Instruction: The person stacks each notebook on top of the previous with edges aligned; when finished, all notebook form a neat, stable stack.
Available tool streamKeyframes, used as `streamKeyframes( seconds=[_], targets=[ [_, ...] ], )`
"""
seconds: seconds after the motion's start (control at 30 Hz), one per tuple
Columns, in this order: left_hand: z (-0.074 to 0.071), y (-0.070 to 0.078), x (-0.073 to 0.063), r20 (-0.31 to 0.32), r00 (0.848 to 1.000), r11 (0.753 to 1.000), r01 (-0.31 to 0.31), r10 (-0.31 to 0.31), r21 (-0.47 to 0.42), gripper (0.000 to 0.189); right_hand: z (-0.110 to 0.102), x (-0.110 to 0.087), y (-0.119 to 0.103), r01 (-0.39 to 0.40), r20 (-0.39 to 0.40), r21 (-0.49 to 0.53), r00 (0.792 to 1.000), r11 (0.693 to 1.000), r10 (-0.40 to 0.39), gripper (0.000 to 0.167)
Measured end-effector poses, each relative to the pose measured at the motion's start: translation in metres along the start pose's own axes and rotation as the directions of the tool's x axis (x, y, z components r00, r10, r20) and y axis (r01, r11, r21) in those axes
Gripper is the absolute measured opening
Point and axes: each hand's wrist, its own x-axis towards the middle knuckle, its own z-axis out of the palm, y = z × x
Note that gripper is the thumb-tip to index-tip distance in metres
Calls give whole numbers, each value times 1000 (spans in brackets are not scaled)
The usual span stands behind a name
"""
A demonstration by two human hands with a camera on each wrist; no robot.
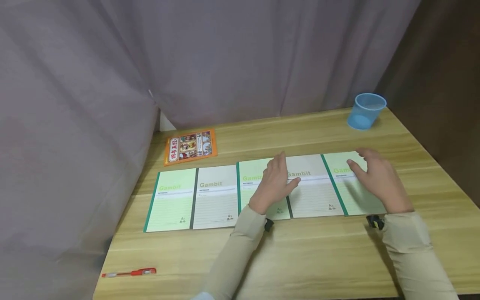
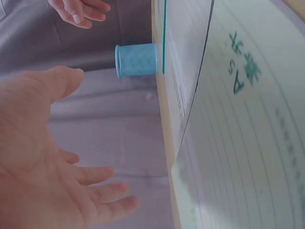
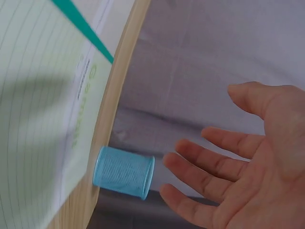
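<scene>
Several Gambit notebooks lie side by side in a row on the wooden table, their covers alternating green and whitish. My left hand is held above the middle green notebook, fingers extended and thumb apart, with nothing in it. A whitish notebook lies just right of that hand. Over the rightmost green notebook hovers my right hand, its fingers spread and loosely bent, also holding nothing. At the left end of the row are another green notebook and a whitish one.
An orange picture book lies behind the row at the back left. Toward the back right corner stands a blue mesh cup. A red pen rests near the front left edge. Grey curtains hang behind the table.
</scene>
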Motion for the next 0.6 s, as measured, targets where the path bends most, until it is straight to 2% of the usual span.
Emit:
streamKeyframes(
  seconds=[0.13, 0.37, 0.6],
  targets=[
    [3, 10, 6, 19, 1000, 999, -16, 17, -40, 88, -11, 1, 9, -20, 16, -28, 1000, 999, 20, 54],
    [6, 29, 15, 31, 1000, 979, 3, 4, -205, 87, -27, 0, 31, -61, 44, -33, 997, 998, 62, 57],
    [18, 41, 18, 61, 998, 983, 23, -12, -184, 86, -28, -9, 48, -128, 89, 4, 988, 992, 127, 62]
  ],
)
